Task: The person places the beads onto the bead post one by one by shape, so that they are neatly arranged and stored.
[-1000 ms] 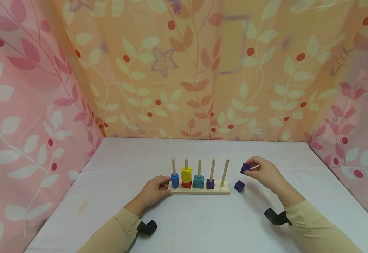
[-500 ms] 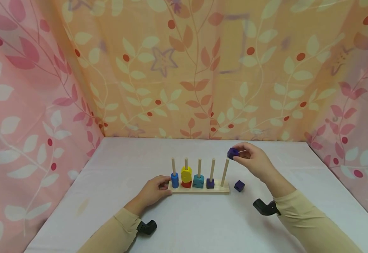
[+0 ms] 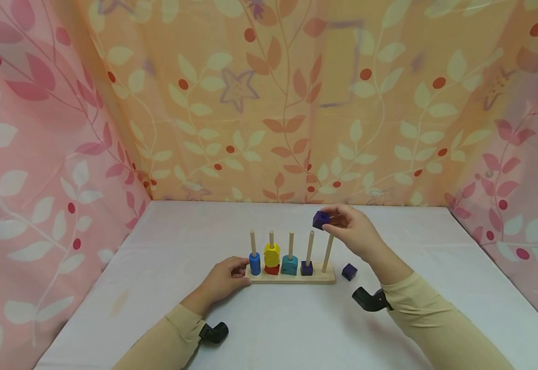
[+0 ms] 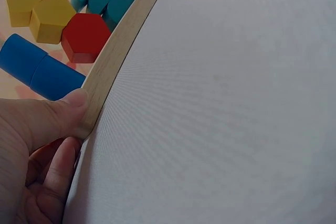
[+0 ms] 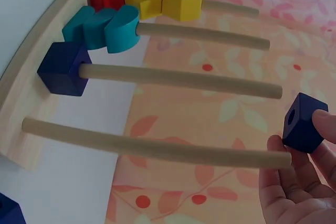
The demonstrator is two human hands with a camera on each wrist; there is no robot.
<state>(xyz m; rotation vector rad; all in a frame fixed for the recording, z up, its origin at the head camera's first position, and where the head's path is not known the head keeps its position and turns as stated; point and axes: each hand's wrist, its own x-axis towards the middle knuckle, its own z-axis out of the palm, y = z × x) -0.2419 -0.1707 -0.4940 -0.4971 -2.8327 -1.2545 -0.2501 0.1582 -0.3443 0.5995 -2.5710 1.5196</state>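
My left hand [image 3: 224,279] grips the left end of a wooden peg board [image 3: 292,279], thumb on top and fingers below in the left wrist view. High by the tops of the two rightmost pegs, my right hand [image 3: 354,230] pinches a purple cube [image 5: 304,123] with a hole through it. The cube is apart from the pegs. Another purple cube [image 3: 307,268] sits at the base of the fourth peg. Blue cylinders [image 4: 42,67], a red hexagon [image 4: 85,38] under yellow hexagons [image 3: 272,255], and teal half-round blocks [image 5: 102,29] fill the other pegs; the rightmost peg [image 3: 328,253] is bare.
A loose purple cube [image 3: 349,272] lies on the white table [image 3: 292,329] just right of the board. Patterned cloth [image 3: 296,103] hangs behind the table and at both sides. Each wrist carries a black camera mount [image 3: 369,299].
My right hand has carried the purple cube up and left, from above the loose cube to near the top of the fourth peg. The left hand stays on the board.
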